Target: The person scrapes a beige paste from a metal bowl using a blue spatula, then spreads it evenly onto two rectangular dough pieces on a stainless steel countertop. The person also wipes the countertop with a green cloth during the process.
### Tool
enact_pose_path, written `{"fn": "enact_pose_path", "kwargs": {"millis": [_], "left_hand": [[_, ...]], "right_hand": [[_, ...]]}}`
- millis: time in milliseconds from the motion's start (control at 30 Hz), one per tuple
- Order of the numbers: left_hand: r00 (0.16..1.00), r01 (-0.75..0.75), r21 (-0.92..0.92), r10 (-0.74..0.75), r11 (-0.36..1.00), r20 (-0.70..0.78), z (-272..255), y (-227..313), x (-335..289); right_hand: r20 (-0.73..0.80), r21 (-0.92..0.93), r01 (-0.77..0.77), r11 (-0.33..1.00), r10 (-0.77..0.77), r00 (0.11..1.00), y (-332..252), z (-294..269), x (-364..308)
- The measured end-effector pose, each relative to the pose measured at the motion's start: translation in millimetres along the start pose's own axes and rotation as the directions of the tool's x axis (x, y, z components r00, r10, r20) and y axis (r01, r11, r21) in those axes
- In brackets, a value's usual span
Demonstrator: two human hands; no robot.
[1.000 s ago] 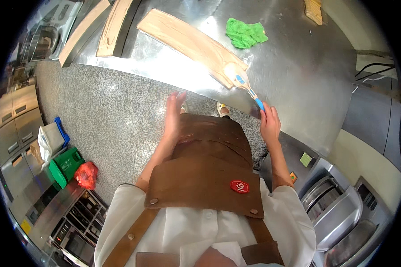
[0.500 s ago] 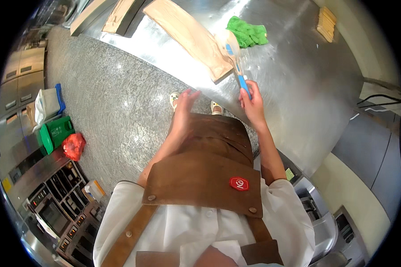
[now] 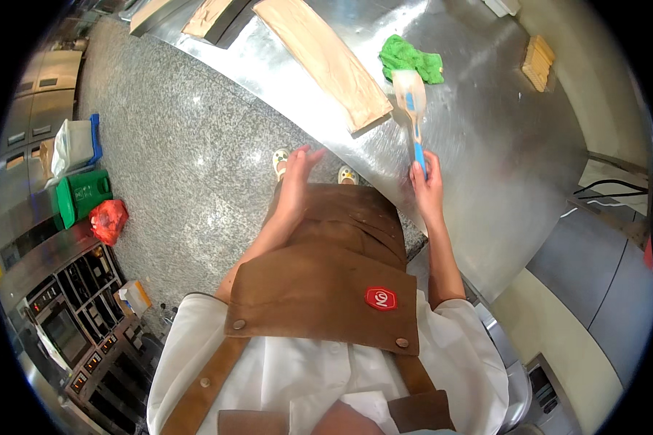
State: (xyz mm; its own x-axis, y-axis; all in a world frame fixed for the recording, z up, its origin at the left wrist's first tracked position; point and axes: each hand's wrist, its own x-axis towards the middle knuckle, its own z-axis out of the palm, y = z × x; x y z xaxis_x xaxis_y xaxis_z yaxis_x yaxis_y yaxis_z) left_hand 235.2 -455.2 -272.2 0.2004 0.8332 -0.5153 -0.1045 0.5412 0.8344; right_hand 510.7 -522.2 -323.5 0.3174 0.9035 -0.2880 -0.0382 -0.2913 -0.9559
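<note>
My right hand (image 3: 427,190) grips the blue handle of a spatula (image 3: 417,130), whose blade is smeared with pale tan batter. The blade points away from me and overlaps the near edge of a crumpled green cloth (image 3: 411,59) in the picture; whether they touch I cannot tell. To its left lies a long narrow tin (image 3: 326,65) full of smooth tan batter. My left hand (image 3: 296,181) hangs in front of the brown apron, fingers stretched and apart, holding nothing.
Two more long tins, a middle one (image 3: 209,17) and a far-left one (image 3: 152,14), stand on the steel table (image 3: 500,145). A stack of yellowish blocks (image 3: 537,64) sits by the wall. Left on the floor side are a green bin (image 3: 84,197), a red bag (image 3: 109,221) and ovens (image 3: 69,330).
My right hand has carried the spatula to the right, away from the near end of the tin. My left hand keeps almost the same pose. The whole view has shifted slightly.
</note>
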Motion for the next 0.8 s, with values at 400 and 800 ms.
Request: {"fn": "enact_pose_path", "kwargs": {"millis": [400,800], "left_hand": [[0.999,-0.044,-0.009,0.044,0.999,-0.012,2.6,-5.1,-1.2],[0.999,-0.037,-0.008,0.037,0.999,-0.018,4.3,-8.3,-1.8]], "right_hand": [[-0.054,-0.607,0.104,0.788,-0.171,0.984,-19.6,57.8,35.3],[-0.090,-0.510,0.214,0.833,-0.299,0.950,-23.9,42.1,27.2]]}}
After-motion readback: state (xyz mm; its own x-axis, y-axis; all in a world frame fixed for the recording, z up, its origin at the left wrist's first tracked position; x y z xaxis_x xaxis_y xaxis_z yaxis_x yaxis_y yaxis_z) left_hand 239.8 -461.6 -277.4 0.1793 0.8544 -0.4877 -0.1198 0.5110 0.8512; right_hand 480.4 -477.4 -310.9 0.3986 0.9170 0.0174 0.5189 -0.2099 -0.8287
